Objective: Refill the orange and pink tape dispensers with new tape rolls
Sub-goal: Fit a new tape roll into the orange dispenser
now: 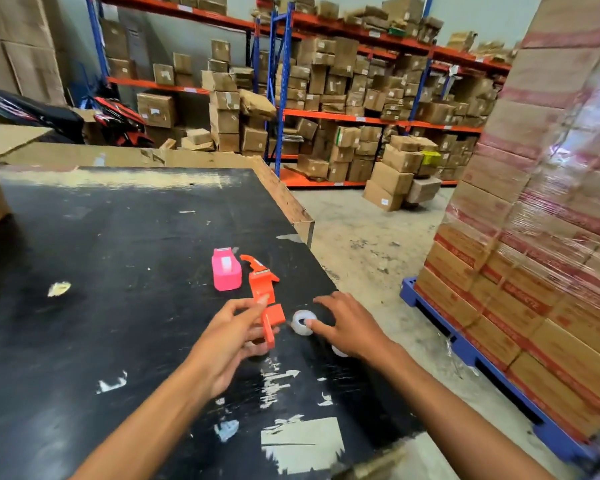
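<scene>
My left hand grips the near end of the orange tape dispenser, which lies lengthwise on the black table. The pink tape dispenser stands just left of the orange one, untouched. A clear tape roll lies beside the orange dispenser, and my right hand hovers over it with fingers spread, thumb touching its edge. A second clear tape roll shows partly under my right wrist.
The table's right edge runs close to my right hand, with concrete floor beyond. A wrapped pallet of boxes stands to the right. Cardboard sheets lie at the table's far side. Shelving with boxes fills the background.
</scene>
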Action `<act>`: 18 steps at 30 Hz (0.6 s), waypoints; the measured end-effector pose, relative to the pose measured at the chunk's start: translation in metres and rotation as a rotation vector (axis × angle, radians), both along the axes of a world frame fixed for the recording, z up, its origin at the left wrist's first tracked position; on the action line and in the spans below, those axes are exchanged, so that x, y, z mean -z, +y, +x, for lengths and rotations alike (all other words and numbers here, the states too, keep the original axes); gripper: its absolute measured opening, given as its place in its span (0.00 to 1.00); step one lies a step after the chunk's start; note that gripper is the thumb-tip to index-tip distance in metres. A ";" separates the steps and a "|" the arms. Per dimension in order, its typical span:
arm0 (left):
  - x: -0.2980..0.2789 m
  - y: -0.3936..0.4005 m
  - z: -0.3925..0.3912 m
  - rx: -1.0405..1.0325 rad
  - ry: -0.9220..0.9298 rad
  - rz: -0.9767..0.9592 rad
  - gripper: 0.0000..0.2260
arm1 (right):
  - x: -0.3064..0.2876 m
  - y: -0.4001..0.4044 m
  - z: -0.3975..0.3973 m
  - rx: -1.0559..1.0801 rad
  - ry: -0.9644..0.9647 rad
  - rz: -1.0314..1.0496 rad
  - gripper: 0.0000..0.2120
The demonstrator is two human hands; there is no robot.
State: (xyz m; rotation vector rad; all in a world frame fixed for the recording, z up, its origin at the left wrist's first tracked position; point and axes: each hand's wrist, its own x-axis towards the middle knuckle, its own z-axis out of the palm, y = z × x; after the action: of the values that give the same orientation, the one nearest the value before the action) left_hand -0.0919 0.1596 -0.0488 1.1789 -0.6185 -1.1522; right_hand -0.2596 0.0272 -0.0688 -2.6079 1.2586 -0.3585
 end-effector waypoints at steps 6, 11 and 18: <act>-0.007 0.039 0.030 -0.075 -0.038 -0.016 0.11 | -0.001 0.003 0.044 -0.045 0.160 0.061 0.21; -0.007 0.062 0.050 -0.155 -0.028 -0.031 0.14 | -0.035 0.040 0.069 -0.103 -0.605 0.594 0.11; -0.013 0.068 0.044 -0.088 -0.031 -0.027 0.22 | -0.060 0.086 0.076 -0.365 -0.696 0.738 0.10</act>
State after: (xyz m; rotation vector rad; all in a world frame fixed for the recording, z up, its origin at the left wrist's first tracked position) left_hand -0.0478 0.2281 -0.0355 1.1907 -0.5984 -1.0505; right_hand -0.1836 0.1133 -0.0089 -1.7763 0.5153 -0.5375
